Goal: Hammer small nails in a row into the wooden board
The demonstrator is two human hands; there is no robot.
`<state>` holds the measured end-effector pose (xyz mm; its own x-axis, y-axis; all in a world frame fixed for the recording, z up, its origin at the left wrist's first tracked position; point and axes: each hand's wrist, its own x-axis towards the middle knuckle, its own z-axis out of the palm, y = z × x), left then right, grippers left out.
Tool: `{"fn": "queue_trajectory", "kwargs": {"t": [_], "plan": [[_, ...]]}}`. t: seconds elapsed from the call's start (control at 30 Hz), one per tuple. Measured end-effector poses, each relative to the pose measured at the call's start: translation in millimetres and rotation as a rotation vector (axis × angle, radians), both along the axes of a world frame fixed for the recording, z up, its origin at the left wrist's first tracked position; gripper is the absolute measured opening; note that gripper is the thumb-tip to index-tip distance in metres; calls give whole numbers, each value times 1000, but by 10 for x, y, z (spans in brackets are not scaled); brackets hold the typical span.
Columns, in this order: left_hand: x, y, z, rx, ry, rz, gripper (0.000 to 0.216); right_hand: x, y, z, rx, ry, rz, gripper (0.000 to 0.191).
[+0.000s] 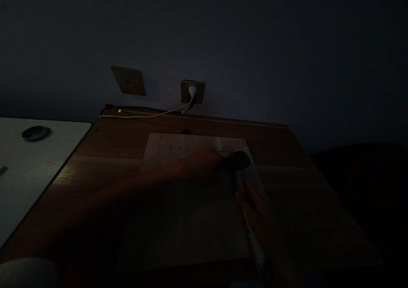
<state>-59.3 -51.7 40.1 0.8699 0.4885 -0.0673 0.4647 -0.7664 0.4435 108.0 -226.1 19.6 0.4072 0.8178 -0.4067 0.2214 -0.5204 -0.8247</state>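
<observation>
From where I stand, the right hand (256, 207) is wrapped round the pale handle of the mallet (236, 161), whose dark head is above the board (191, 220), toward the far right corner of the tabletop (110, 145). The left hand (204, 165) reaches across from the left edge and is just beside that head. Its fingers look bunched, but the gloom hides whether they pinch anything, so I can't tell how they stand.

To my eye this is a striking job, and the left fingertips are too close for comfort: better to draw them back from under the face, keep the head square to the board and use short, light taps. More light would help as much as anything, and the board should lie flat so that it doesn't bounce.

The board is a flat, squarish sheet, pale and faintly grainy along its far side, with small dark dots that could be holes or nail heads. Under it the tabletop shows warm brown wood grain with a dull sheen near the left edge. The mallet's head is blunt and rounded, its surface matte, its handle long and slim.
</observation>
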Motion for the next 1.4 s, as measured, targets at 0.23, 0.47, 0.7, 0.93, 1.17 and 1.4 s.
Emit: {"fn": "queue_trajectory", "kwargs": {"t": [0.23, 0.47, 0.7, 0.93, 1.17, 1.4], "plan": [[-303, 441, 13, -99, -252, 93, 11, -16, -12, 28, 28, -8, -9, 84], [-470, 571, -148, -149, -380, 253, 12, -21, -12, 64, -30, -38, 11, 88], [-440, 512, -249, -76, -383, 251, 15, -13, -16, 72, -30, -53, 5, 90], [-446, 510, -288, -57, -350, 207, 14, -29, -41, 70, -3, -49, 21, 80], [-426, 519, -370, -72, -414, 200, 13, -57, -16, 103, 45, -35, 51, 69], [-455, 500, -354, -120, -456, 248, 20, -234, 219, 266, 145, -77, 165, 69]]}}
